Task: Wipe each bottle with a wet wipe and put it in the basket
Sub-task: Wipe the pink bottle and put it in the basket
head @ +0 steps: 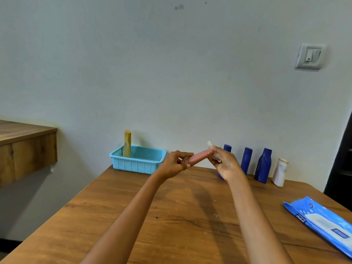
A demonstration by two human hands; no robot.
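Observation:
My left hand [176, 164] grips one end of a pink bottle [200, 156] held sideways above the table. At the bottle's other end, my right hand [225, 164] pinches a white wet wipe [214, 153] against it. A light blue basket [140, 160] stands at the table's far left with a yellow bottle [127, 143] upright inside. Three dark blue bottles [246, 161] [263, 165] [227, 148] and a white bottle [280, 172] stand in a row along the wall on the right; the leftmost blue one is partly hidden behind my right hand.
A blue wet wipe pack [323, 221] lies at the table's right edge. The wooden table [171, 216] meets the wall at the back. A wooden shelf [26, 149] juts out on the left. A dark door frame [342, 159] stands at the far right.

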